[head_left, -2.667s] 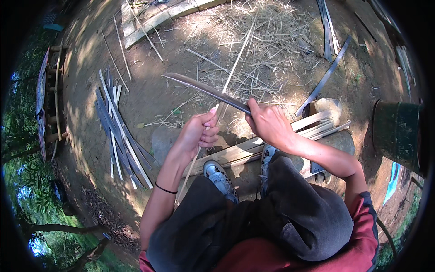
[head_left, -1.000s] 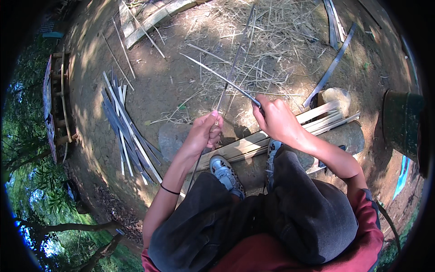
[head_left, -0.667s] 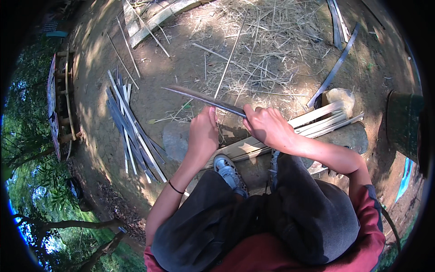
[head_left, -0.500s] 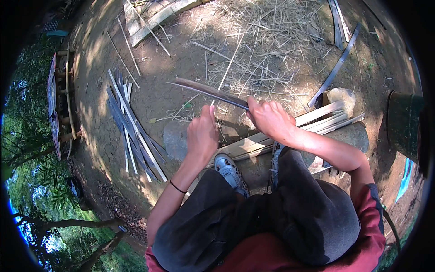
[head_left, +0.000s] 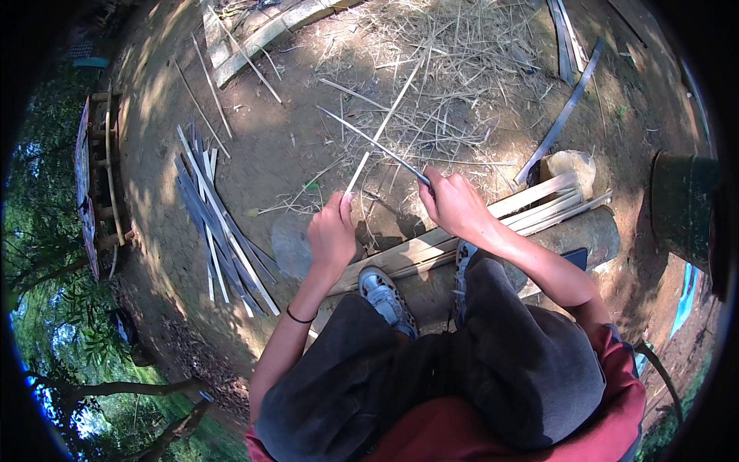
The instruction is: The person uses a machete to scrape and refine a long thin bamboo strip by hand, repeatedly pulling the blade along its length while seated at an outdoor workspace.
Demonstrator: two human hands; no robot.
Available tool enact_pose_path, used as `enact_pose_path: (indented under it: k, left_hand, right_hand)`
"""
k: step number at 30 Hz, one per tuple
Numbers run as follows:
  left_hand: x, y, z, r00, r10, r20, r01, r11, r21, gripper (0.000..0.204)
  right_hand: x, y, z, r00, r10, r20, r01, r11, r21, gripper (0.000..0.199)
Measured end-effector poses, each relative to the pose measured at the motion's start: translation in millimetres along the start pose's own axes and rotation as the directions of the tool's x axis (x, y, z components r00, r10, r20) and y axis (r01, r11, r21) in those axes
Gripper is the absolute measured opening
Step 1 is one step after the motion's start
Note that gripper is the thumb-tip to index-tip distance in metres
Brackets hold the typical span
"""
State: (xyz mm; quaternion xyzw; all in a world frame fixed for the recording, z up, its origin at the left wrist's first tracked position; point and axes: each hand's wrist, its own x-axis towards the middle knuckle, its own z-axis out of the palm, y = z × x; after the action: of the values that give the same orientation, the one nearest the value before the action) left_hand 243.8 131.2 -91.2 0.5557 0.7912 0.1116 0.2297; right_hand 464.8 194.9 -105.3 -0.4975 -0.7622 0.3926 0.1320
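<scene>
My left hand [head_left: 332,237] is closed around the near end of a thin pale bamboo-like strip [head_left: 359,171], which slants away toward the shavings. In my right hand [head_left: 459,206] is the handle of a long-bladed knife [head_left: 400,160], the fingers wrapped round it. Its blade points to the far left, seen nearly edge-on, and crosses the strip a short way beyond my left hand. Whether blade and strip touch at the crossing, I cannot tell. Below my hands, several pale split strips [head_left: 523,206] lie across a log [head_left: 596,235] near my shoes.
Left of me, dark and pale strips [head_left: 223,223] lie piled on bare soil. Thin shavings [head_left: 454,85] cover the ground ahead. A long dark strip [head_left: 566,115] rests at the far right, beside a rock [head_left: 573,171]. A green container [head_left: 681,208] stands at the right.
The knife blade has turned from showing its broad face to nearly edge-on. It now crosses the strip farther from my left hand, which has drawn slightly nearer to me.
</scene>
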Motion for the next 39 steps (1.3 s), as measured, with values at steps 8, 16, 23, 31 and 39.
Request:
enact_pose_path:
  k: [8, 16, 23, 31, 39]
  left_hand:
    - [-5, -5, -7, 0.995, -0.043, 0.086, 0.049, 0.996, -0.080, 0.028]
    - [-4, -39, -5, 0.992, -0.021, 0.122, 0.034, 0.994, -0.100, 0.032]
    - [-12, -79, 9, 0.986, -0.049, 0.157, 0.073, 0.986, -0.151, 0.034]
    - [-9, -82, 21, 0.921, -0.238, 0.310, 0.329, 0.900, -0.287, 0.047]
    - [-21, -68, 5, 0.865, -0.255, 0.432, 0.387, 0.887, -0.252, 0.054]
  right_hand:
    - [-1, 16, 19, 0.999, 0.009, 0.046, -0.003, 0.991, -0.137, 0.022]
    - [60, 134, 38, 0.970, 0.181, -0.160, -0.218, 0.942, -0.255, 0.028]
    - [46, 180, 12, 0.934, 0.163, -0.320, -0.243, 0.942, -0.232, 0.026]
    - [3, 94, 42, 0.993, -0.068, -0.100, 0.045, 0.974, -0.221, 0.023]
    - [34, 181, 67, 0.975, -0.020, -0.221, -0.075, 0.909, -0.410, 0.023]
